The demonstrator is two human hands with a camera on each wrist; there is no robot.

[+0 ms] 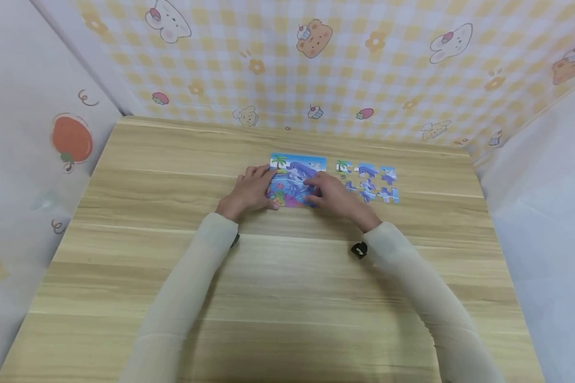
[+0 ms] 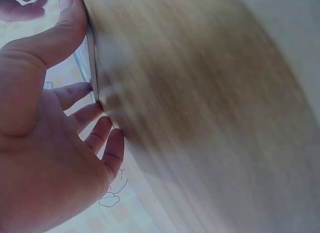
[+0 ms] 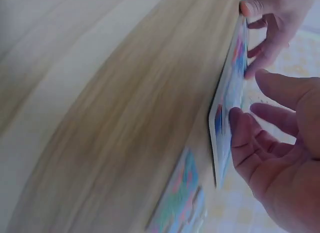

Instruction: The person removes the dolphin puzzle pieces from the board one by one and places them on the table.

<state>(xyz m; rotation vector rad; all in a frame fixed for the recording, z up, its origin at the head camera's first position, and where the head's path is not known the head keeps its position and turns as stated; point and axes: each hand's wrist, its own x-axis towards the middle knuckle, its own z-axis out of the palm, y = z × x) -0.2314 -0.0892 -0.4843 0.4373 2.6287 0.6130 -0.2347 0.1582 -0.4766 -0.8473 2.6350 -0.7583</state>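
A flat dolphin puzzle (image 1: pixel 293 183) with a palm tree and coral lies on the wooden table. My left hand (image 1: pixel 252 190) rests along its left side, fingers spread, with the thumb near the lower left corner. In the left wrist view, the fingertips (image 2: pixel 114 148) of that hand touch down beside the board's edge. Over the right part of the puzzle is my right hand (image 1: pixel 333 194), its fingers loosely bent. The right wrist view shows its fingertips (image 3: pixel 235 115) at the puzzle's surface, with nothing held between fingers and thumb.
Several loose puzzle pieces (image 1: pixel 367 183) with dolphin and palm parts lie just right of the puzzle, partly behind my right hand. The wooden table (image 1: pixel 292 287) ends at a yellow checked cloth (image 1: pixel 278 69) at the back.
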